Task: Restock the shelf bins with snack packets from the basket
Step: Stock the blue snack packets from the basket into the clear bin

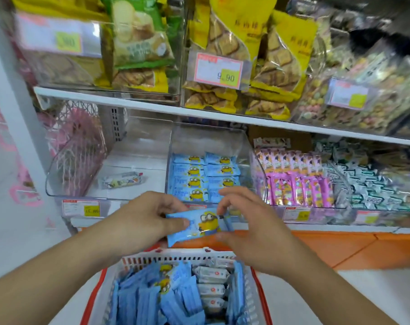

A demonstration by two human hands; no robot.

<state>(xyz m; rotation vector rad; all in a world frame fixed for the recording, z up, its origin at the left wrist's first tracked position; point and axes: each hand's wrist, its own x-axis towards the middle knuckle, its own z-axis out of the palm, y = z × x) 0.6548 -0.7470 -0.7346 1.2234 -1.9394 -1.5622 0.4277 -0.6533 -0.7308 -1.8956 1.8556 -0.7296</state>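
Middle clear bin [175, 141]: open top, blue cartoon packets [205, 175] cover the front floor, back half at 12 o'clock bare. Upper shelf board [199, 112] overhangs it, so entry is from the front. Left clear bin [58, 160] at 10 o'clock mostly bare, one white packet [123, 180] inside. At 2 o'clock pink packets [300, 179] fill their bin. Both hands hold a blue packet [199, 225] just before the middle bin's front wall, above the basket [175, 255].

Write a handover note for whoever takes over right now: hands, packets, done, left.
Left hand: grips the blue cartoon packet at its left end.
Right hand: pinches the same packet's right end.
Packet is held above the basket, in front of the middle clear bin.
Done: two columns of matching blue packets lie in that bin.
Left: many blue and some white packets in the basket; left bin holds one packet.
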